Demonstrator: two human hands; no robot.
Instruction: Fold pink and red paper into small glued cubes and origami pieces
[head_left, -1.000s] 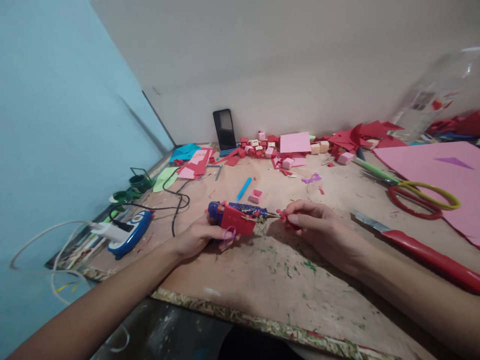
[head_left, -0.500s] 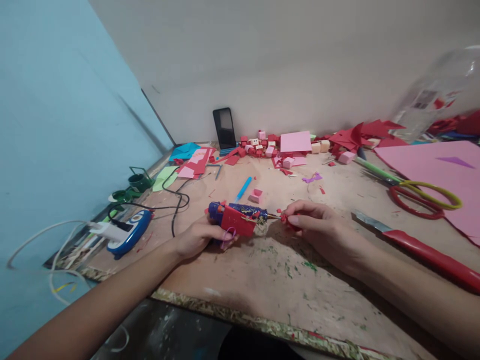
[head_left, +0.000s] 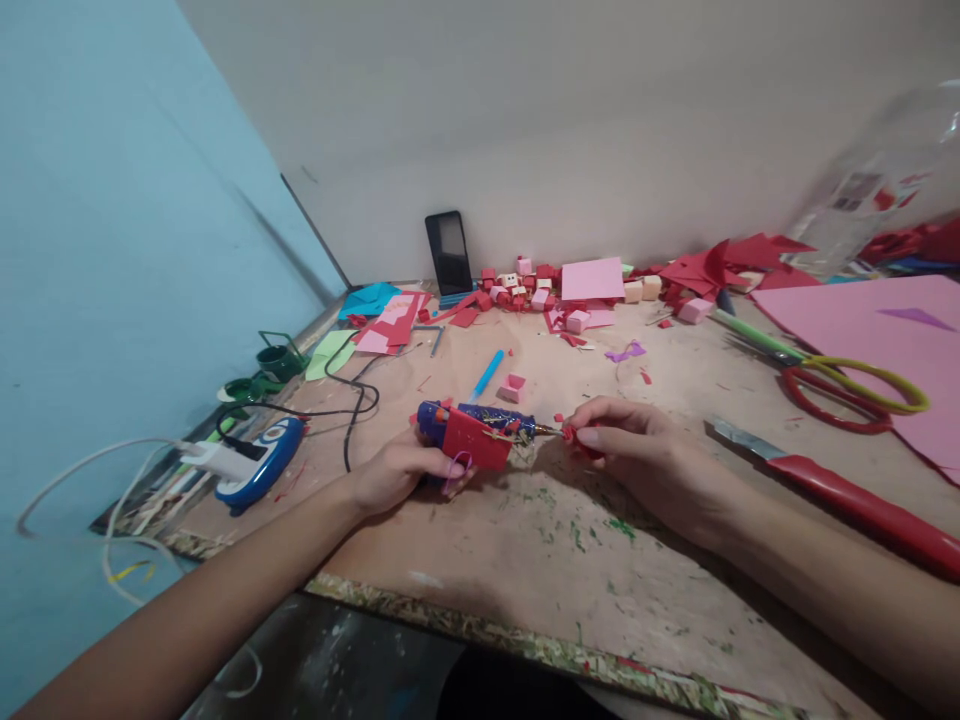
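Glue gun [head_left: 495, 415], blue, flecked and tipped by a metallic nozzle [head_left: 545, 430], is seen from the head view over a worktable [head_left: 480, 560], a person's left hand [head_left: 409, 468] closed around it. Red paper [head_left: 474, 440] covers part of its side. The right hand [head_left: 645, 455] pinches a small red piece [head_left: 586, 442] between fingertips, right at the nozzle's end.

Red piece [head_left: 571, 438] partly hidden in right hand [head_left: 646, 458], shape unclear; knife [head_left: 844, 494] and pink sheet [head_left: 847, 312] cut by right edge.
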